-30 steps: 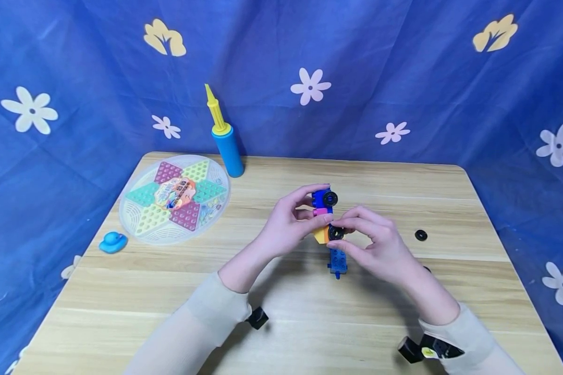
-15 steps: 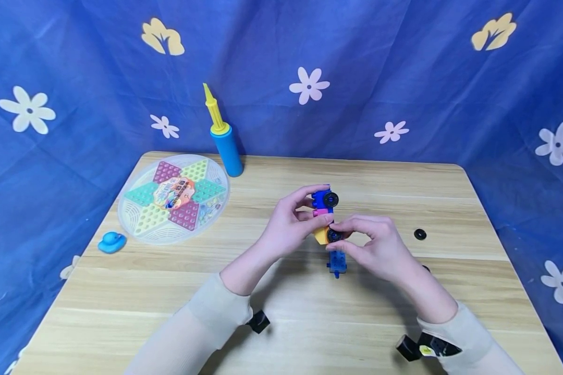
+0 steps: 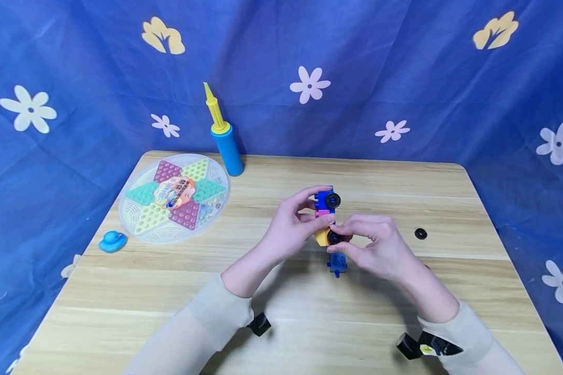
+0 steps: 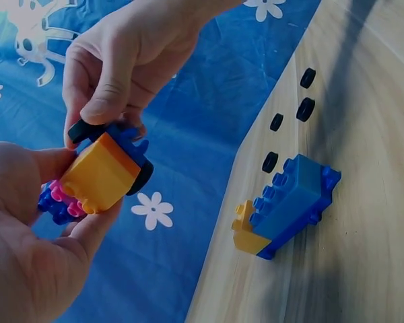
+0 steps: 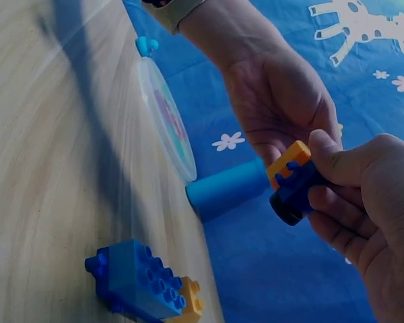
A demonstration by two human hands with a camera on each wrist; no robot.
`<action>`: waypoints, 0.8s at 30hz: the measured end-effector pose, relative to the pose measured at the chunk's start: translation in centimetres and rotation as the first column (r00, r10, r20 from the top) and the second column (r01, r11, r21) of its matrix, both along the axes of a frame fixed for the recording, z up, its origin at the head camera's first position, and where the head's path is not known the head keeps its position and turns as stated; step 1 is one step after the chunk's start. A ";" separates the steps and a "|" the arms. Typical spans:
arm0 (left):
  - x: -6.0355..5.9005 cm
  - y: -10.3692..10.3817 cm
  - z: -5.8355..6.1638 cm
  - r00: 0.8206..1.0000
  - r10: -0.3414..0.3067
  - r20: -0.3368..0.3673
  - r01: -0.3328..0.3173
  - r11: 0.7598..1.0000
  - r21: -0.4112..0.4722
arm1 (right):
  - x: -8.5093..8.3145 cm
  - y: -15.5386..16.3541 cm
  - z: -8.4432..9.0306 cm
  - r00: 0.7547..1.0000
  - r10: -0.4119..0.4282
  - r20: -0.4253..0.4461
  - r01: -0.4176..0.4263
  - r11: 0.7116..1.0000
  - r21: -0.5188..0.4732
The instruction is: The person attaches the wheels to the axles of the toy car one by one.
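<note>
A toy brick car (image 3: 323, 200) of blue, pink and orange bricks is held above the table in my left hand (image 3: 286, 226), its thumb and fingers around the sides. My right hand (image 3: 377, 242) pinches a black wheel (image 3: 334, 237) against the car's near end, between thumb and index finger. Another black wheel (image 3: 332, 200) sits at the far end. In the left wrist view, the orange brick (image 4: 101, 173) faces the camera and the pinched wheel (image 4: 86, 131) is partly covered by the right thumb. Below the hands stands a blue brick piece (image 4: 293, 202) with a yellow end.
Several loose black wheels (image 4: 306, 109) lie on the table at the right. A round Chinese checkers board (image 3: 174, 199) lies at the back left, with a small blue toy (image 3: 112, 241) beside it. A blue and yellow hand pump (image 3: 227, 148) stands upright behind.
My right hand has shifted slightly left and toward me, with the wheel pressed at the car's near end. My left hand keeps its hold, and the car has barely moved.
</note>
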State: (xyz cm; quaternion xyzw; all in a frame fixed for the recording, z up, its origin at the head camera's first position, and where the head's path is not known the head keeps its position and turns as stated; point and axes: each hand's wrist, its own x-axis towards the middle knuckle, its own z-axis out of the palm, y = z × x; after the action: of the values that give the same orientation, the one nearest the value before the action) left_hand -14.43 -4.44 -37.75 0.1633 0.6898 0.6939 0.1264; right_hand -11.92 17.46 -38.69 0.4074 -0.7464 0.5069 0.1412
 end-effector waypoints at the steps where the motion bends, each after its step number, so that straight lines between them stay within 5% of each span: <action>1: 0.0 0.0 0.0 1.000 0.000 0.005 0.000 1.000 0.001 | 0.0 -0.1 0.1 1.000 -0.011 -0.009 0.011 1.000 0.009; 9: 0.1 0.3 0.2 1.000 0.018 -0.013 -0.018 0.999 -0.029 | 0.1 -0.2 0.2 0.997 -0.077 0.004 0.077 0.996 0.043; 24: -0.1 -0.1 0.2 0.999 -0.034 -0.020 0.034 0.999 -0.003 | -0.1 0.3 -0.3 0.998 -0.042 -0.049 0.042 0.999 0.015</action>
State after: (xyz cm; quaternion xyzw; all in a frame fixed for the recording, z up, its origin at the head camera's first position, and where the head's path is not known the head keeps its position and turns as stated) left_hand -14.53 -4.58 -37.58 0.1818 0.6890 0.6891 0.1317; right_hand -12.04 17.73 -38.96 0.4050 -0.7550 0.4879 0.1668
